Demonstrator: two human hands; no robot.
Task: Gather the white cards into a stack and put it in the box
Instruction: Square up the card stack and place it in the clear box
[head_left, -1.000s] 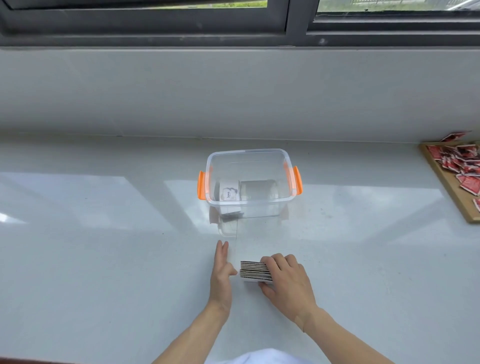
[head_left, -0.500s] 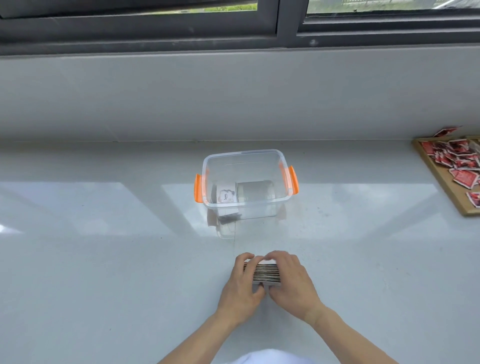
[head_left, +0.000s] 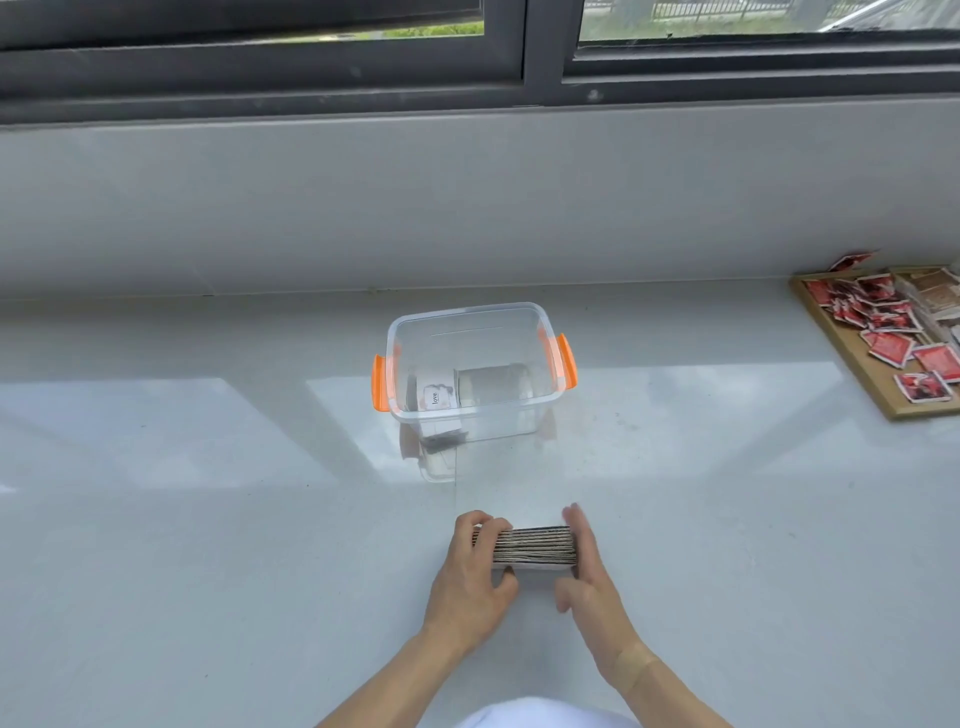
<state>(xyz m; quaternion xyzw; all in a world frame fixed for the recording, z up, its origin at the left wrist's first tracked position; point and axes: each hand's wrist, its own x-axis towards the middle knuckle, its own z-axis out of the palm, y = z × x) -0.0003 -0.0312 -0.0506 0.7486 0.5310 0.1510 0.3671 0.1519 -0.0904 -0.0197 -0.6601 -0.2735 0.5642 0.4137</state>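
Note:
A stack of white cards (head_left: 535, 545) stands on its edge on the grey counter, edges facing up. My left hand (head_left: 475, 577) grips the stack's left end, fingers curled over its top. My right hand (head_left: 589, 577) lies flat against the stack's right end, fingers straight and pointing away from me. Beyond the stack sits a clear plastic box (head_left: 472, 369) with orange side latches. It is open at the top and holds a white card printed "love" (head_left: 435, 397) and a pale stack (head_left: 493, 384) beside it.
A wooden tray (head_left: 852, 358) with several red-and-white packets lies at the far right. A grey wall and window frame rise behind the box. The glossy counter mirrors the box beneath it.
My right hand has come off the top of the stack and now presses flat against its right end. My left hand stays on the left end. The stack has shifted slightly.

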